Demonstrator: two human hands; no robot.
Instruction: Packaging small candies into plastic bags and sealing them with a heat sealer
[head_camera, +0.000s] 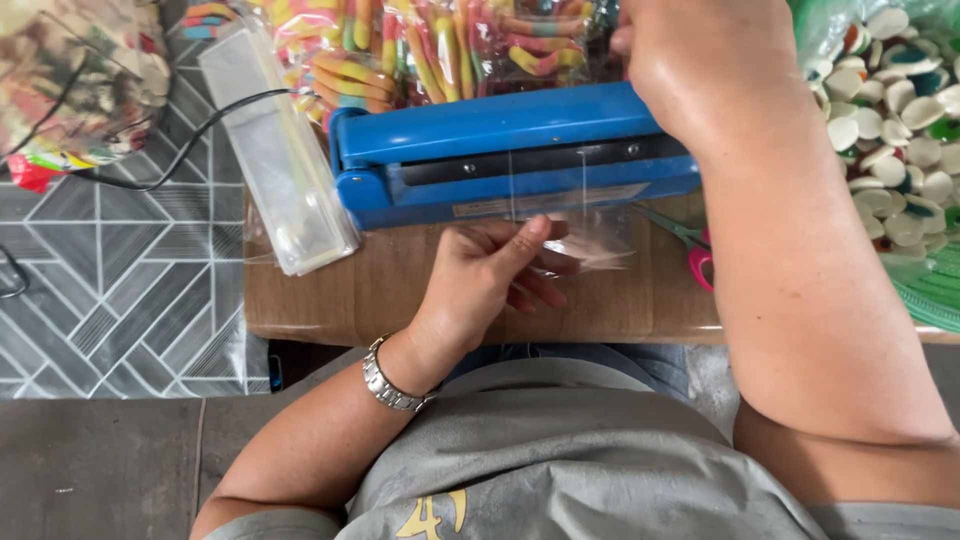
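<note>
Brown wooden board (400, 300) is the work surface, set over a grey geometric-patterned floor (110, 290). On the board: blue heat sealer (500, 150) across the far middle, clear plastic box (275, 150) at the left edge, pink-handled scissors (692, 245) right of the sealer, thin clear bag (590, 245) at its near side. Bags of striped gummy worms (430, 45) just beyond the sealer.

Heat sealer (500, 150) sits across the counter (400, 290), mid-field. Clear bag (590, 235) caught in its jaw, hanging out on the near side, left hand (490, 275) on it. Right hand (700, 60) on top of sealer's right end. Behind sealer: bagged candy strips (440, 45). Left: plastic box (275, 150). Right: scissors (690, 245), then round candies (900, 110).
</note>
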